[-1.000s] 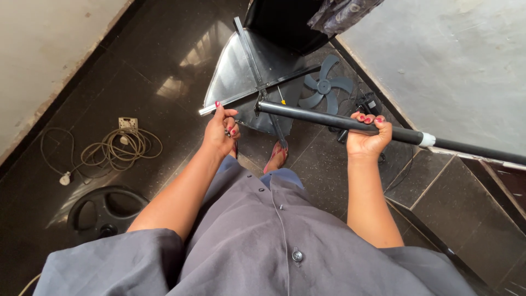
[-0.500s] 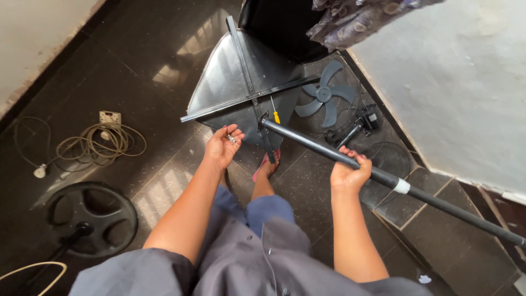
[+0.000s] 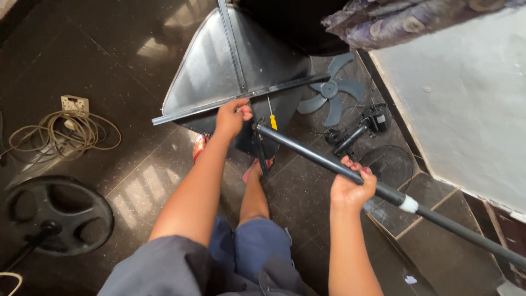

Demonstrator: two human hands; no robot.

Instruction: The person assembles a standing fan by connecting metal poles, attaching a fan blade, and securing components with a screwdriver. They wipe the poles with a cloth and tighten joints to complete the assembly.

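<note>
The right hand point(image 3: 349, 192) is gripping the black pole point(image 3: 323, 159), fingers point(image 3: 356, 166) fully curled around its middle. The left hand point(image 3: 230, 118) is closing over the cross base point(image 3: 241, 82) beside the pole's far end, near the screwdriver point(image 3: 272, 118). The pole seems rigid, smooth and heavy at its ends; gripping mid-shaft is balancing it best.

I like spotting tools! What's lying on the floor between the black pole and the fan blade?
In the head view, a yellow-handled screwdriver lies between the black pole and the grey fan blade.
</note>
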